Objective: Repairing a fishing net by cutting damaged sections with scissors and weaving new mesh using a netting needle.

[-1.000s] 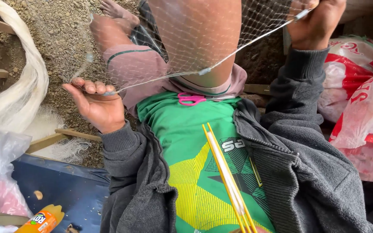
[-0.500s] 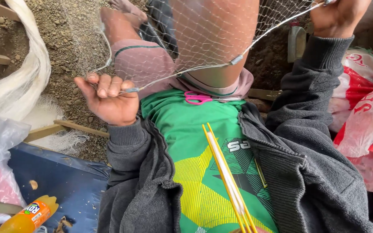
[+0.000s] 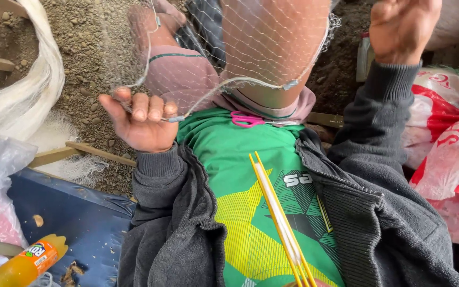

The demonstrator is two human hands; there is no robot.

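Pink-handled scissors (image 3: 248, 119) and a yellow netting needle (image 3: 280, 218) lay on the green shirt; the fine white mesh fishing net (image 3: 251, 48) draped the knee, its edge cord pinched in the left hand (image 3: 143, 121)'s grip, while the right hand (image 3: 402, 26) was fisted, its grip on the net unclear.

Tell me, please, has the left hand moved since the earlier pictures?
Yes. The left hand, gripping the net's cord, has risen and shifted right, closer to the pink scissors on the lap.

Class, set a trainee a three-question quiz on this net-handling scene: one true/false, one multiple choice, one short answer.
1. True or false: the left hand grips the net cord.
2. The pink scissors lie on: A) the green shirt B) the blue tarp C) the ground.
3. Which hand is raised near the top edge?

Key: 1 true; 2 A; 3 the right hand.
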